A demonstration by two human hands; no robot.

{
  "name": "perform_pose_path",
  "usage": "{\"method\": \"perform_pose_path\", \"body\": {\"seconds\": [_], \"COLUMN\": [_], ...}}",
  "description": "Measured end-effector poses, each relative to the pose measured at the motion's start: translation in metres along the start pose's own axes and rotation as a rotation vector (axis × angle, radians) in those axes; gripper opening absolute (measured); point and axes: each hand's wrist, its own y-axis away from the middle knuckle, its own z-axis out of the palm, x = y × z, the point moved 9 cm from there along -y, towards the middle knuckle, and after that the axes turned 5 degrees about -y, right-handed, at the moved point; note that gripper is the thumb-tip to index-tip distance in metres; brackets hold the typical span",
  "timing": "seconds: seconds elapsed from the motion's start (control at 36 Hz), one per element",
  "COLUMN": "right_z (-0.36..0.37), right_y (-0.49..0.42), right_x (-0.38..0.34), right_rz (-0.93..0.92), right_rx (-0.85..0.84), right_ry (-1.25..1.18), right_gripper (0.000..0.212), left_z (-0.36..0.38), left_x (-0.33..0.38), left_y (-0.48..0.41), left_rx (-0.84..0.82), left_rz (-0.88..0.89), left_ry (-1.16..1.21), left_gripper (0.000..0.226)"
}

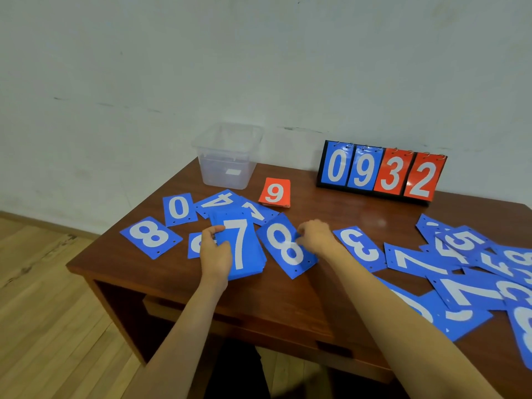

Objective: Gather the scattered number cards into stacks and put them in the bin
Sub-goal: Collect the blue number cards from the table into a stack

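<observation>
Blue number cards lie scattered over a brown wooden table (331,306). My left hand (214,251) grips a stack of blue cards with a 7 on top (241,246), held just above the table. Beside it, my right hand (315,236) pinches the upper right edge of a blue 8 card (286,246). Loose cards showing 8 (149,236), 0 (179,208), 4 (220,201) and 1 (257,211) lie to the left and behind. A red stack topped by a 9 (275,192) sits near the clear plastic bin (230,152) at the back.
A flip scoreboard (380,172) reading 0932 stands at the back right against the wall. A blue 3 card (359,246) and a heap of several overlapping blue cards (475,269) cover the table's right side. Wooden floor lies to the left.
</observation>
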Motion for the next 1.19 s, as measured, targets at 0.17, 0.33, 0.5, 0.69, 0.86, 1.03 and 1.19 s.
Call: {"method": "perform_pose_path", "body": {"seconds": [0.17,0.33,0.5,0.69,0.86,1.03,1.19], "right_z": [-0.066,-0.093,-0.072,-0.033,-0.011,0.018,0.012], "right_y": [0.023,0.045,0.052,0.041,0.027,0.005,-0.045], "right_x": [0.022,0.013,0.0,-0.014,-0.044,-0.079,-0.09], "right_rz": [-0.091,-0.286,-0.373,-0.328,-0.345,-0.355,-0.279], "right_rx": [0.376,0.382,0.236,0.09,0.21,0.202,0.236], "right_ry": [-0.492,-0.771,-0.758,-0.711,-0.62,-0.607,-0.576], "right_gripper": [0.019,0.03,0.028,0.03,0.044,0.046,0.041], "left_z": [0.013,0.034,0.049,0.057,0.046,0.029,0.0], "left_x": [-0.002,-0.004,-0.003,-0.003,-0.002,0.006,0.01], "left_y": [0.002,0.004,0.003,0.002,-0.011,-0.027,-0.054], "left_rx": [-0.057,-0.113,-0.148,-0.195,-0.127,0.014,0.091], "left_rz": [-0.029,-0.046,-0.068,-0.127,-0.069,0.029,0.114], "left_ry": [-0.071,-0.029,0.014,0.223,0.165,0.132,0.081], "left_gripper": [0.032,0.03,0.018,0.016,0.029,0.016,0.018]}}
